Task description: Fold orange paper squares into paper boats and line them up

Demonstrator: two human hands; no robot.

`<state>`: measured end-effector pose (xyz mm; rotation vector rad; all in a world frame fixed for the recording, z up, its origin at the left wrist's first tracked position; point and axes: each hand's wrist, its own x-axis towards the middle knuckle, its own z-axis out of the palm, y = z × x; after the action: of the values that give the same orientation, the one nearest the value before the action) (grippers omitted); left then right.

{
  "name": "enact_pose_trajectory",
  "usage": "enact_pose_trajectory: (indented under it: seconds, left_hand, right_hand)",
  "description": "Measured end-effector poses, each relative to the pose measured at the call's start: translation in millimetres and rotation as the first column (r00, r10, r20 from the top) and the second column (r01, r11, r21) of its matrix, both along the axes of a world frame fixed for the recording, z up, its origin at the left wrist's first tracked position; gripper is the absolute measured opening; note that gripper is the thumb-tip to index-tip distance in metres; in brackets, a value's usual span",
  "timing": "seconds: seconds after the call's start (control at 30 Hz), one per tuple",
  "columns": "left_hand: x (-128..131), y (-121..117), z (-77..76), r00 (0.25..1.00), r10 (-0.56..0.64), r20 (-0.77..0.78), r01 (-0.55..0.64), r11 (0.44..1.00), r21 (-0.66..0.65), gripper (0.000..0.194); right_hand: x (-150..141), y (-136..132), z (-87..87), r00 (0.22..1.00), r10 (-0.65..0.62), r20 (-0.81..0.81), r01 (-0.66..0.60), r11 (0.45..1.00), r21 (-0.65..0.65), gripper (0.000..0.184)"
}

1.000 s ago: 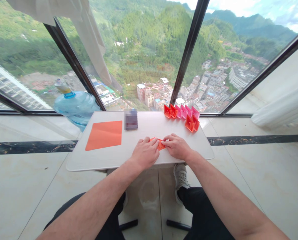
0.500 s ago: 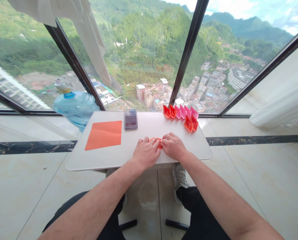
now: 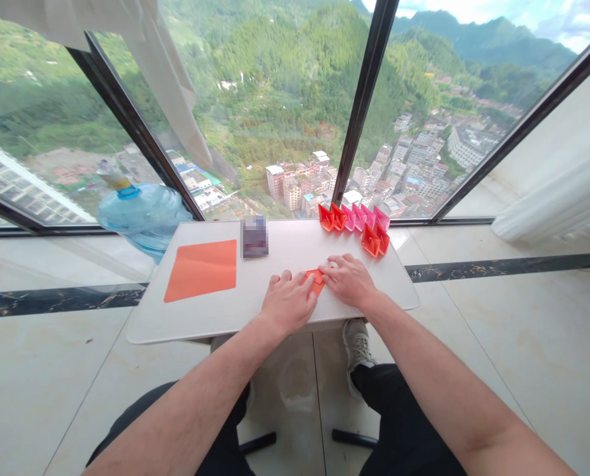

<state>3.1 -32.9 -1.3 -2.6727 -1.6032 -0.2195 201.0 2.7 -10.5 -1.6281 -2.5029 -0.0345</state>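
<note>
A small piece of folded orange paper lies on the white table near its front edge, partly covered by my fingers. My left hand presses on its left side, the fingertips holding it against the tabletop. From the right, my right hand pinches its upper right edge with thumb and fingers. To the left rests a flat sheet of orange paper. Folded orange paper boats and pink paper boats stand in a group at the back right.
The white table stands against tall windows. A small dark box-like object, its face blurred, sits at the table's back. Behind the left corner is a large blue water bottle. My shoe shows below the table.
My right hand has shifted slightly up and outward, and its fingers are more extended. More of the folded orange paper shows between my hands. The view has moved slightly.
</note>
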Motion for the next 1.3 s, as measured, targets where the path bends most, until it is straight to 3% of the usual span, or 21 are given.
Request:
enact_pose_trajectory:
  seconds: [0.2,0.3,0.5,0.83,1.3]
  left_hand:
    - [-0.1,0.6,-1.6,1.000,-0.008,-0.006,0.008,1.000,-0.014,0.040]
    - [0.4,0.1,-1.3,1.000,-0.005,-0.001,0.005,1.000,-0.022,0.040]
    - [2.9,-1.2,-0.7,1.000,0.016,-0.003,-0.017,0.999,-0.034,0.039]
    - [1.6,-1.8,-4.1,1.000,0.011,-0.013,-0.012,0.997,-0.071,0.040]
    - [0.5,-2.3,-6.1,1.000,-0.019,0.006,0.019,0.998,-0.058,0.042]
  right_hand:
    - [8.8,4.9,1.0,0.996,-0.088,0.023,0.089,0.995,-0.043,0.040]
    - [7.9,1.5,1.8,0.993,-0.122,-0.002,0.122,0.993,0.007,0.042]
    - [2.2,-5.9,1.8,0.999,0.008,-0.034,-0.009,1.000,-0.020,0.039]
    - [-1.9,-1.0,-4.1,0.993,-0.064,-0.095,0.063,0.998,-0.014,0.039]
    - [-0.4,0.8,-5.8,0.995,-0.052,-0.090,0.050,0.998,-0.024,0.041]
